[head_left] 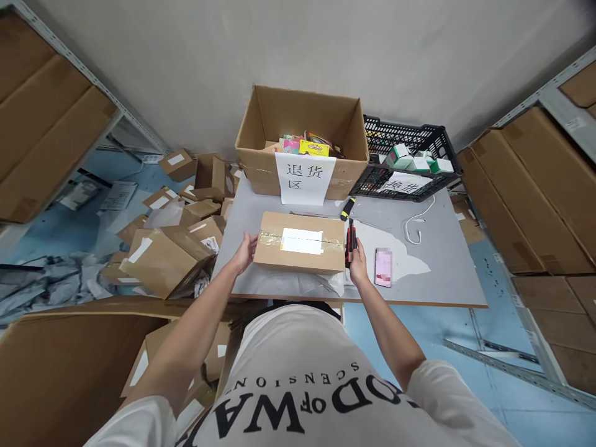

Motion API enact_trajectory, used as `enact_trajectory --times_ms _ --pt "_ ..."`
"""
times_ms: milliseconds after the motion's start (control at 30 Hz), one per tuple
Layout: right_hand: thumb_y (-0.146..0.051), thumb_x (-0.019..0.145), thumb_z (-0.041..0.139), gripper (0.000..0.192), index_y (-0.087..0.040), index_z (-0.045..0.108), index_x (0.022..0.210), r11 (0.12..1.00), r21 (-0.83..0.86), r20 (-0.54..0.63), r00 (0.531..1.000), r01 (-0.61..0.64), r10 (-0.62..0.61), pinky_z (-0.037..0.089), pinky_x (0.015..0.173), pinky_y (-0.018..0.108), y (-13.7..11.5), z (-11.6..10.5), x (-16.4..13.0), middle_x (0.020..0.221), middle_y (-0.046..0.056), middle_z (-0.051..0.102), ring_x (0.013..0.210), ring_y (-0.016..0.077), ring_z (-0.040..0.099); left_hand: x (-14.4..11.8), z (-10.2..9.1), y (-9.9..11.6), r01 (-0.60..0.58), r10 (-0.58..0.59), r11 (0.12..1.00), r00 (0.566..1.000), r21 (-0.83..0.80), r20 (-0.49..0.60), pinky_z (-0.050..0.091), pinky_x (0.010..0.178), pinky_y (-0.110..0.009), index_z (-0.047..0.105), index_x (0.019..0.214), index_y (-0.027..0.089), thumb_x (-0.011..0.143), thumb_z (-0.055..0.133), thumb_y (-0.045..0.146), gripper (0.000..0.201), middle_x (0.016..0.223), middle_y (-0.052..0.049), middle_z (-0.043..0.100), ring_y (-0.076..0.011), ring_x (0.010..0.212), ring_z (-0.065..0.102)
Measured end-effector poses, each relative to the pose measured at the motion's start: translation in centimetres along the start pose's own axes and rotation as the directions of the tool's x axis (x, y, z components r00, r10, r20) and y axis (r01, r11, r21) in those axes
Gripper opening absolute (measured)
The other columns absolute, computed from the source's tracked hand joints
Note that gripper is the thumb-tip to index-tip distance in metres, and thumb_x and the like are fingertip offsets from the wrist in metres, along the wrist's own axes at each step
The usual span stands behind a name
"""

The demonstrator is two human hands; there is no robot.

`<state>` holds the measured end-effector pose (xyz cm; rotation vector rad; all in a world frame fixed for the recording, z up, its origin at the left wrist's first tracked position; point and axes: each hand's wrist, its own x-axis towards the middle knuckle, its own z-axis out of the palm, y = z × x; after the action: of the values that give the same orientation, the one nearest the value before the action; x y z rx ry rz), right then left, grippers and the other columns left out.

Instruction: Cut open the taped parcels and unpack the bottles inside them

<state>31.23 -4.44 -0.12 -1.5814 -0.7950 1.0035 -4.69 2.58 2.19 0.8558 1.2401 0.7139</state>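
Note:
A closed cardboard box (302, 256) lies on the grey table, with clear tape along its top seam and a white label (302, 241) in the middle. At its left end is my left hand (244, 253), fingers stretched out and touching the side. My right hand (358, 266) is closed around a red and black utility knife (351, 239) beside the box's right end. I cannot see whether the blade is out. A yellow and black tool (347, 209), perhaps another cutter, lies just behind the knife.
Behind stand an open carton (261, 180) of colourful packages and a black crate (410, 194) with small white-green boxes. A phone (383, 267) and a white cable (410, 230) lie on the table (447, 267). Opened boxes (162, 257) pile up at left; shelves of cartons (521, 205) flank the right.

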Motion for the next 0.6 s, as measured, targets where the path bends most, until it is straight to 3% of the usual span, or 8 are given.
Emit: enact_trajectory --times_ms 133,300,433,600 --pt "-0.05 0.087 0.037 0.062 -0.024 0.035 0.143 0.993 -0.103 0.007 0.998 0.061 -0.06 0.034 0.107 0.035 0.0 -0.2 1.6 0.147 0.006 0.038 0.133 0.0169 0.037 -1.1 0.6 -0.7 -0.038 0.037 0.999 0.999 -0.039 -0.015 0.051 0.085 -0.04 0.044 0.135 0.018 0.084 0.016 0.075 0.082 0.131 -0.016 0.056 -0.026 0.11 0.06" --pt "-0.049 0.086 0.039 0.061 -0.019 0.041 0.139 0.978 -0.149 0.129 0.984 0.144 -0.125 0.022 0.114 0.036 -2.3 0.4 6.3 0.148 0.007 0.038 0.136 0.0171 0.033 -3.8 1.7 -2.2 -0.117 0.113 0.99 0.992 -0.073 -0.054 0.052 0.083 -0.039 0.04 0.137 0.021 0.081 0.027 0.076 0.08 0.139 -0.016 0.048 -0.0257 0.117 0.055" --pt "-0.047 0.084 0.042 0.058 -0.021 0.047 0.135 0.977 -0.171 0.297 0.952 0.126 -0.071 0.035 0.106 0.038 -5.0 2.0 11.1 0.139 0.005 0.049 0.127 0.0196 0.045 -6.5 4.1 -4.3 -0.205 0.189 0.962 0.977 -0.182 -0.103 0.049 0.091 -0.039 0.028 0.143 0.025 0.078 0.033 0.079 0.085 0.152 -0.013 0.029 -0.0258 0.133 0.039" --pt "-0.034 0.078 0.048 0.056 -0.018 0.052 0.131 0.985 -0.167 0.503 0.862 0.035 0.054 0.049 0.087 0.035 -7.7 5.7 15.9 0.12 0.006 0.064 0.1 0.0201 0.062 -8.9 7.3 -7.9 -0.262 0.235 0.927 0.964 -0.27 -0.127 0.036 0.106 -0.043 0.011 0.149 0.031 0.071 0.043 0.081 0.098 0.158 -0.009 0.01 -0.027 0.143 0.018"
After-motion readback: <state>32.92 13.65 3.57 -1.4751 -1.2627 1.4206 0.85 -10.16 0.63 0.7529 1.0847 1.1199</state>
